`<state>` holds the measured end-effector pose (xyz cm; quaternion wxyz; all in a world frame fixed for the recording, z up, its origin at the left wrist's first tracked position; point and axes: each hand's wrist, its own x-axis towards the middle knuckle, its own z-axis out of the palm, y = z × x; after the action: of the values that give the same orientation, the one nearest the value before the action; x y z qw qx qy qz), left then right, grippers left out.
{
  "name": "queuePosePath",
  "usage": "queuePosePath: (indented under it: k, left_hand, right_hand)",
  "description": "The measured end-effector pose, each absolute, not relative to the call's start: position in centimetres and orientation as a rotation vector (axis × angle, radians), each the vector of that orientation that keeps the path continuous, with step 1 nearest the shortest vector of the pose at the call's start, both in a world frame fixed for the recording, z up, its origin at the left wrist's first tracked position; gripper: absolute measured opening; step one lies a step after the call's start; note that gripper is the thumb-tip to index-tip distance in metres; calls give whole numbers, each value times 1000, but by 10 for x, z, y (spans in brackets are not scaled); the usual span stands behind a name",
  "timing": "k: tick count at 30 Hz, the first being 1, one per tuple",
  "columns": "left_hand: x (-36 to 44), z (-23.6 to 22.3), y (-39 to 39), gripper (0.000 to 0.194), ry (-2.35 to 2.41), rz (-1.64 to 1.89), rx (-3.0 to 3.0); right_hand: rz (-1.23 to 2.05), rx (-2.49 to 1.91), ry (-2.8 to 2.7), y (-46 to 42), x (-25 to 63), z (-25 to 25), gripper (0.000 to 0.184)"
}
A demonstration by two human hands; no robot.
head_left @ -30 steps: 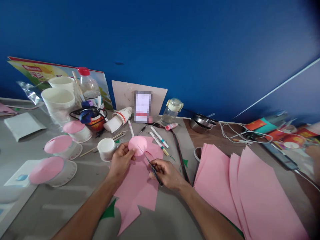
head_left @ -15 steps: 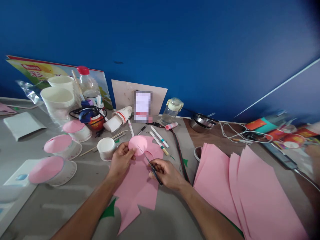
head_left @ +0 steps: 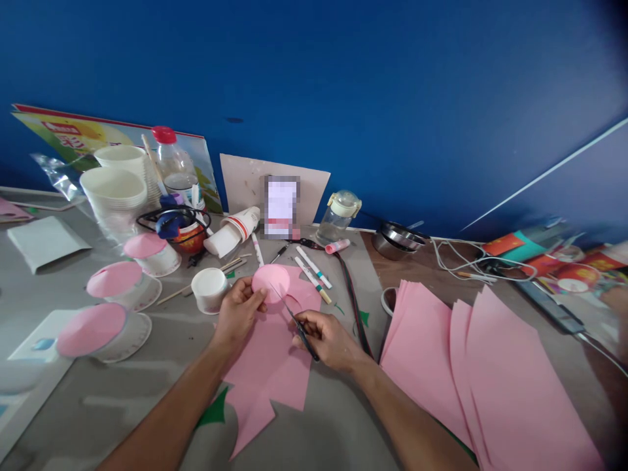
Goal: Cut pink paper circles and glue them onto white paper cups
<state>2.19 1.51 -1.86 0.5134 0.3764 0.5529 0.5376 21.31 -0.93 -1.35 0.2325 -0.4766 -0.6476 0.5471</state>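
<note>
My left hand (head_left: 237, 315) pinches a round pink paper disc (head_left: 271, 282) that still joins a larger pink sheet (head_left: 267, 366) lying on the grey table (head_left: 147, 386). My right hand (head_left: 328, 339) grips small scissors (head_left: 294, 320), whose blades point up and left at the disc's lower right edge. A small white paper cup (head_left: 209, 290) stands just left of my left hand.
Three white cups capped with pink paper (head_left: 116, 281) sit at the left, with stacked white cups (head_left: 115, 193) and a bottle (head_left: 171, 167) behind. Marker pens (head_left: 314, 269) and a jar (head_left: 338, 216) lie beyond my hands. A fan of pink sheets (head_left: 471, 366) covers the right side.
Both hands keep their grip and hardly move. The view has shifted slightly, so things sit a little higher in the picture.
</note>
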Motion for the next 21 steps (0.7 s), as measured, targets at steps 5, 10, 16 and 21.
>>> queuePosePath:
  k: [5, 10, 16, 21]
  left_hand:
    - [22, -19, 14, 34, 1323, 1298, 893]
    - [22, -19, 14, 33, 1327, 1298, 903]
    - [22, -18, 14, 33, 1324, 1310, 884]
    - [22, -18, 14, 33, 1326, 1305, 883]
  right_hand:
    - [1504, -1304, -1757, -9, 213, -12, 23]
    - [1501, -1294, -1753, -10, 213, -11, 18]
    - [1507, -1295, -1748, -9, 213, -13, 19]
    - [1478, -1303, -1777, -9, 213, -14, 19]
